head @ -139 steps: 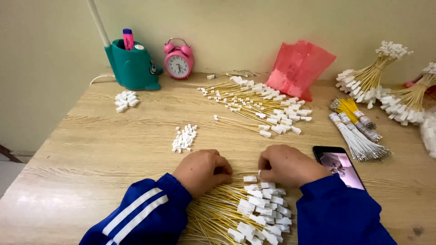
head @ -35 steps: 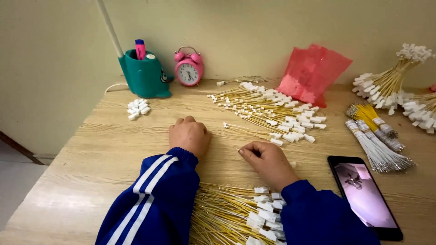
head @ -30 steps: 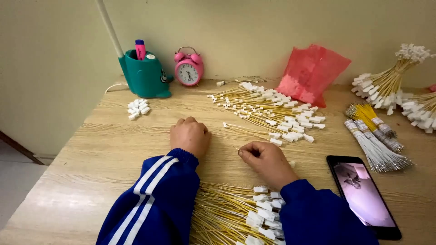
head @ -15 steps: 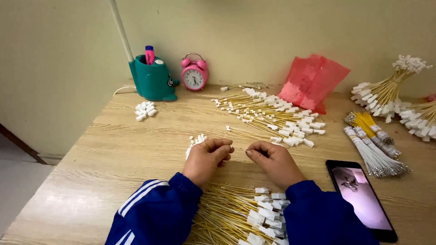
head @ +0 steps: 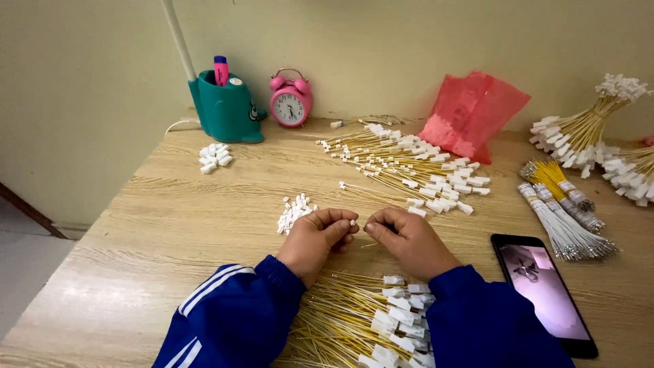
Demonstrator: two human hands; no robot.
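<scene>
- Nearest to us, between our 2 blue sleeves, lies a heap of yellow wires with white connectors (head: 381, 324), spreading under our forearms.
- On the near right, a black phone (head: 545, 289) lies flat on the wooden table (head: 136, 238), its screen lit.
- Our left hand (head: 315, 235) is curled, its fingertips pinching a small white connector (head: 353, 222).
- Our right hand (head: 409, 238) is curled too, fingertips pinched together just beside the left hand's; what it grips is too small to tell.
- Just left of the left hand sits a small pile of loose white connectors (head: 293, 211).
- Farther off, in the middle, a second spread of yellow wires (head: 402, 163) fans across the table.
- At right lie bundled yellow and white wires (head: 562, 208).
- On the far left sits another small cluster of white pieces (head: 214, 157).
- At the far edge stand a teal pen holder (head: 225, 109), a pink alarm clock (head: 291, 102) and a red plastic bag (head: 470, 116).
</scene>
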